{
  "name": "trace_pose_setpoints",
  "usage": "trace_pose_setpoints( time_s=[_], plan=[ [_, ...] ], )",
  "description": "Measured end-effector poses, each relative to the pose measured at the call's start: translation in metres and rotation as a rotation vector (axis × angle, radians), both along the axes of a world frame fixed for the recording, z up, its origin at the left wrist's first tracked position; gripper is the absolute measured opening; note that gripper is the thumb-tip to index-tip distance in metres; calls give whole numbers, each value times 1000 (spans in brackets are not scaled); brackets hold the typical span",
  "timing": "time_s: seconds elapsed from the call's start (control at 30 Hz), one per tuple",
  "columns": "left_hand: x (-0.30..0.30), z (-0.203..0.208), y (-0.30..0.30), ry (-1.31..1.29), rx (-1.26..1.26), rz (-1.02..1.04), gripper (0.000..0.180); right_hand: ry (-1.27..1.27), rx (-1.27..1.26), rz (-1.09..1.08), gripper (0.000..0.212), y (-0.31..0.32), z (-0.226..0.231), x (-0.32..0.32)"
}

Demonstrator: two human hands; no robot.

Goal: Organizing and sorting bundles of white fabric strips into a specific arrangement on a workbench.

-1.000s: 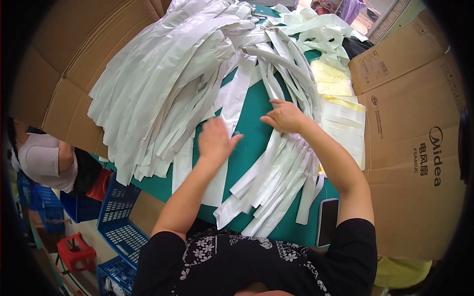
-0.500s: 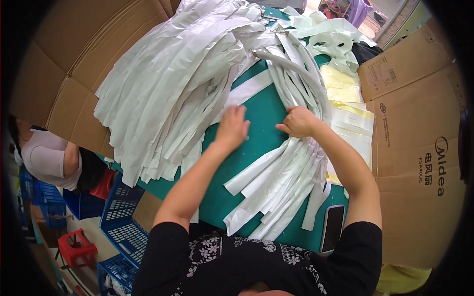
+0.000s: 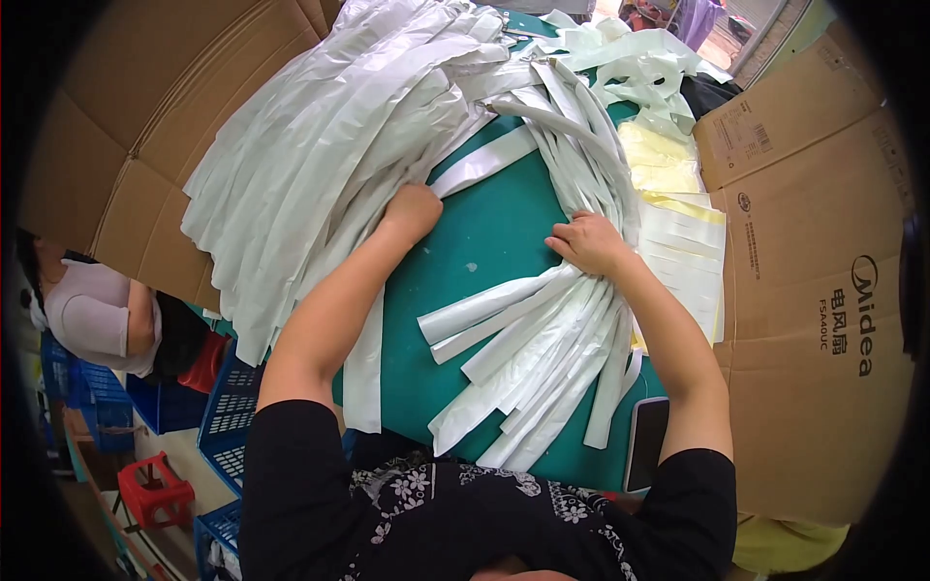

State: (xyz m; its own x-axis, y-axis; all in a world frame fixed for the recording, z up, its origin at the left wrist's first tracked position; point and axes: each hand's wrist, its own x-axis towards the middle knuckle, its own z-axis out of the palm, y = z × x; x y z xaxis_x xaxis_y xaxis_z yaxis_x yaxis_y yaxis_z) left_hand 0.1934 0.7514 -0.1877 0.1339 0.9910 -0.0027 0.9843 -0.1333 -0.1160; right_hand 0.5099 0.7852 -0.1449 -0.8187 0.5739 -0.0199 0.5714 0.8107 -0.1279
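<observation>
A green table top [image 3: 484,242] is covered with long folded white plastic strips. My left hand [image 3: 412,208] grips the edge of the big white pile [image 3: 329,145] on the left, fingers curled into the strips. My right hand [image 3: 586,242] presses flat on the bundle of white strips [image 3: 533,339] that fans out toward me on the right. Between the two hands a bare patch of green shows.
Flattened cardboard sheets [image 3: 814,271] stand at the right and at the far left [image 3: 116,126]. Yellowish bags [image 3: 664,160] lie beyond my right hand. A dark phone [image 3: 647,443] rests at the near edge. Another person [image 3: 97,310] sits lower left by blue crates [image 3: 228,416].
My left hand has moved away from me and leftward to the big pile and closed on its edge. My right hand shifted slightly along the right bundle.
</observation>
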Motion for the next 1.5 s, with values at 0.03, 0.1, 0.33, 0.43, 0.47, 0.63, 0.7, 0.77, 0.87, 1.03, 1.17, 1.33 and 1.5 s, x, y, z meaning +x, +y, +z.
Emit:
trace_pose_setpoints(
  time_s=[0.03, 0.1, 0.33, 0.43, 0.47, 0.63, 0.7, 0.77, 0.87, 1.03, 1.17, 1.33, 1.5],
  plan=[
    [9, 9, -5, 179, -42, -147, 20, 30, -65, -50, 25, -6, 5, -3],
    [28, -1, -27, 42, 76, -194, 15, 69, -127, -92, 28, -12, 7, -9],
    [142, 2, -115, -350, 256, -71, 6, 141, 69, 255, 55, -6, 8, -25],
    [132, 23, -138, -466, 39, -62, 13, 134, -135, 250, 34, -7, 3, -26],
    [119, 32, -144, -509, -38, -68, 18, 143, -109, 275, 30, -4, 3, -21],
    [74, 48, -185, -493, -414, -114, 39, 171, -129, 290, 24, -1, -1, -13],
    [79, 73, -185, -686, -625, -184, 35, 195, -164, 280, 19, -2, -2, -15],
    [67, 53, -172, -647, 55, -87, 29, 219, -313, 149, 19, -1, -1, -15],
    [29, 57, -141, -273, 502, 266, 16, -247, -239, -74, 22, -15, 25, -51],
    [10, 21, -140, -387, 28, 296, 14, 81, -176, -125, 49, -43, 15, -74],
    [98, 44, -178, -518, -338, -109, 17, 302, 119, 100, 46, -34, 2, -82],
    [44, 53, -157, -628, 358, 45, 41, 98, 63, 351, 22, -12, 4, -66],
    [-12, 27, -130, -90, 430, 280, 29, 47, 41, 379, 20, -20, 10, -62]
  ],
)
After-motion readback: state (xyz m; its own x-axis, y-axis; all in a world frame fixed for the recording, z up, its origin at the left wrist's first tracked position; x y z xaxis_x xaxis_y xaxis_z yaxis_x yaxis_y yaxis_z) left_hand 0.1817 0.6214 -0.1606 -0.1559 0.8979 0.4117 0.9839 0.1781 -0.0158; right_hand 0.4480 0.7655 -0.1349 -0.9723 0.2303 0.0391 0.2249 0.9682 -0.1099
